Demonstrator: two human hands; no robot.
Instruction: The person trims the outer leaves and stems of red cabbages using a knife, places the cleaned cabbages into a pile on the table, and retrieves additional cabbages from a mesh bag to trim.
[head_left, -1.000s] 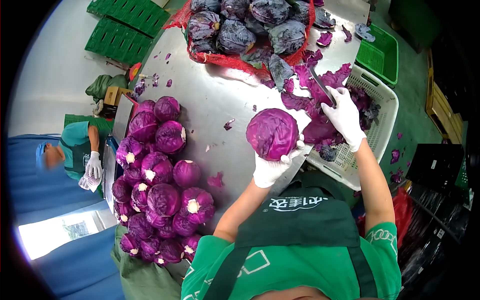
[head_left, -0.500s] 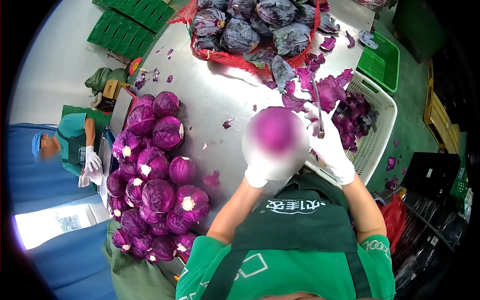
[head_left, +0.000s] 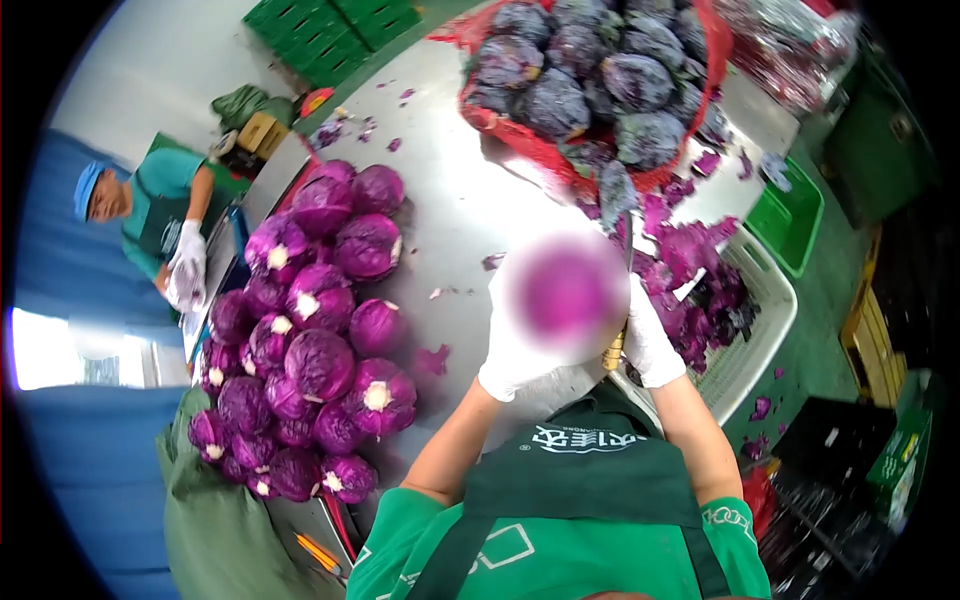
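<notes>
A purple cabbage (head_left: pixel 566 298), partly blurred, is held in front of my apron. My left hand (head_left: pixel 512 350), in a white glove, is wrapped round its left side and underside. On the cabbage's right side is my right hand (head_left: pixel 652 338), also gloved, its fingers partly hidden by the cabbage and a knife (head_left: pixel 614 350). The knife has a yellowish handle and a dark blade that points up past the cabbage. Loose purple leaves (head_left: pixel 690 250) lie just beyond my right hand.
Peeled cabbages (head_left: pixel 320 366) are heaped on the metal table (head_left: pixel 455 230) at left. Darker cabbages fill a red net bag (head_left: pixel 590 80) at the back. A white crate (head_left: pixel 775 330) of leaves and a green crate (head_left: pixel 785 225) stand at right. A co-worker (head_left: pixel 165 215) stands far left.
My right hand has come down against the cabbage's side, with the knife now beside it. The view has shifted, so the heap and net bag appear further right. The co-worker's head has turned.
</notes>
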